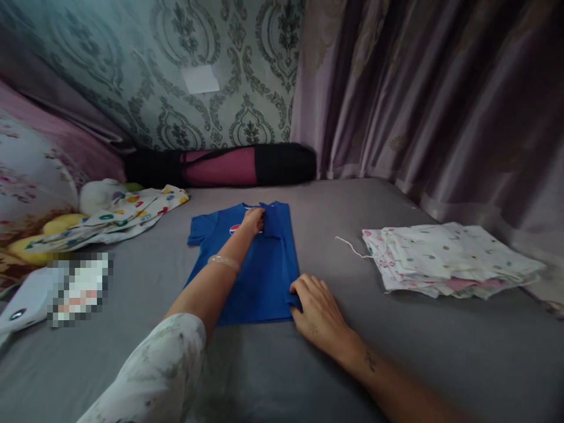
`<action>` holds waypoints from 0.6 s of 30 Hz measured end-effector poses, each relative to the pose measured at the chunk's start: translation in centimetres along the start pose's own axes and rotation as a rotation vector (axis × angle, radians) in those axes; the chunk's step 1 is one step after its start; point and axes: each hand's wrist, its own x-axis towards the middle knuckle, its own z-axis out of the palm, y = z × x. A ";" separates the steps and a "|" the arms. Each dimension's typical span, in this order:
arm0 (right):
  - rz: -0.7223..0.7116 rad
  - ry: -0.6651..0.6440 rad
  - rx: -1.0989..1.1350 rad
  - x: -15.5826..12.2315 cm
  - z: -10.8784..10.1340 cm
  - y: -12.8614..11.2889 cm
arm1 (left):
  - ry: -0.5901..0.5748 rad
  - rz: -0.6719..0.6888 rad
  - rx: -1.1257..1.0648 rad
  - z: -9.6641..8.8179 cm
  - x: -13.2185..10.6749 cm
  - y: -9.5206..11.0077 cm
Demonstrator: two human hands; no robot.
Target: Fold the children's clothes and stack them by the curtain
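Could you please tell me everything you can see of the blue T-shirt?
The blue T-shirt looks like soft cloth, with a small, partly red logo on its chest. It lies spread on the grey sheet, one short sleeve out at picture left, the other side folded inward. The left hand touches it near the collar; the right hand pinches its edge near the hem.

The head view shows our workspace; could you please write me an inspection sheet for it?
Surface: grey sheet, under the clothes.
Job's things: blue T-shirt, laid out, its right-hand sleeve turned inward.
Clutter: folded patterned stack at right; loose patterned cloth and white plush toy at left.
Hands: left hand pinches the shirt near its collar; right hand its lower right edge.
Cables: nothing seen; only a white string beside the stack.
Surroundings: patterned wall, purple curtain, black-and-pink bundle.
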 end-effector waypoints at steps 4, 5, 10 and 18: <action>-0.069 -0.037 -0.011 -0.2 -0.1 0.1 | 0.059 0.000 -0.024 -0.5 -0.6 -0.6; -0.074 -0.043 -0.014 -0.2 -0.1 0.1 | 0.053 0.038 -0.009 -0.5 -0.6 -0.7; -0.094 -0.062 0.048 -0.1 -0.8 -0.1 | -0.044 0.306 0.257 -0.5 0.0 -1.3; 0.057 -0.104 0.585 1.2 -1.9 1.3 | 0.013 0.575 0.684 -2.0 0.0 -1.4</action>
